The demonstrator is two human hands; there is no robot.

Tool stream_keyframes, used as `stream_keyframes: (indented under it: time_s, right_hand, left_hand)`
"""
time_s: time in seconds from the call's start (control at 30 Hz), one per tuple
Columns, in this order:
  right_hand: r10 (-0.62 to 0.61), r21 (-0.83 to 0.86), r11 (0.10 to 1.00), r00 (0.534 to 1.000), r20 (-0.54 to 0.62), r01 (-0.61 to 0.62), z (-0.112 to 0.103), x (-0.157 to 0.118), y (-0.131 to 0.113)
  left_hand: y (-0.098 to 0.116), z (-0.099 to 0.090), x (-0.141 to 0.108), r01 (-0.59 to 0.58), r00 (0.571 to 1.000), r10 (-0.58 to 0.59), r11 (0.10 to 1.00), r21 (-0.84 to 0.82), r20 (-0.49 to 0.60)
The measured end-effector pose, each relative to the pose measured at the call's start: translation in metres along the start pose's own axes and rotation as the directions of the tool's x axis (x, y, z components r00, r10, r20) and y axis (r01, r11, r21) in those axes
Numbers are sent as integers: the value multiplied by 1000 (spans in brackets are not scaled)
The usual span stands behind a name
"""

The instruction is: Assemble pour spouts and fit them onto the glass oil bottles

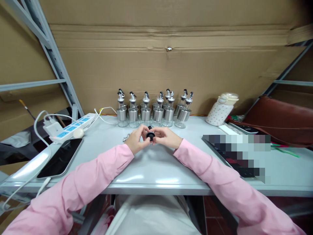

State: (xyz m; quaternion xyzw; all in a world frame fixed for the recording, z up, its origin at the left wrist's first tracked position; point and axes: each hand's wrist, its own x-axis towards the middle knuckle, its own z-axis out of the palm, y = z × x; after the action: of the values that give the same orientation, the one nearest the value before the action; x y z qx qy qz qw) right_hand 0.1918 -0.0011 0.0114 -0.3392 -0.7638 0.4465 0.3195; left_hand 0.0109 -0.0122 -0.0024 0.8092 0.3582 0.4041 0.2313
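Over the middle of the table, my left hand (137,139) and my right hand (167,137) meet around a small round black part (150,135), possibly a bottle stopper. Fingers and thumbs of both hands pinch it from either side, hiding much of it. A small silver piece (126,137) lies on the table just left of my left hand, partly covered by it. Behind the hands stand several glass oil bottles (145,114) with steel bands, topped by silver pour spouts with black tips.
To the left lie a white power strip (75,126) with cables and a dark phone (62,158). On the right are a dotted white drinking bottle (220,111), a brown leather bag (283,120) and a partly blurred dark flat object (217,148). Cardboard (171,71) walls the back.
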Motion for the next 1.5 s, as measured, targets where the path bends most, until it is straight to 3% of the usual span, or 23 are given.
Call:
stream_keyframes:
  time_s: [0.57,1.03,1.5]
  right_hand:
    - [-67,-161,984,997,30,71,0,0,3]
    - [-53,-113,992,997,56,59,3,-2,-1]
    - [-86,-160,983,996,-1,84,4,-6,-8]
  left_hand:
    - [-8,3,1,53,997,-47,993,-110,55]
    - [-7,5,-1,75,997,-73,992,-100,27]
    - [1,5,-4,34,999,-34,985,-166,2]
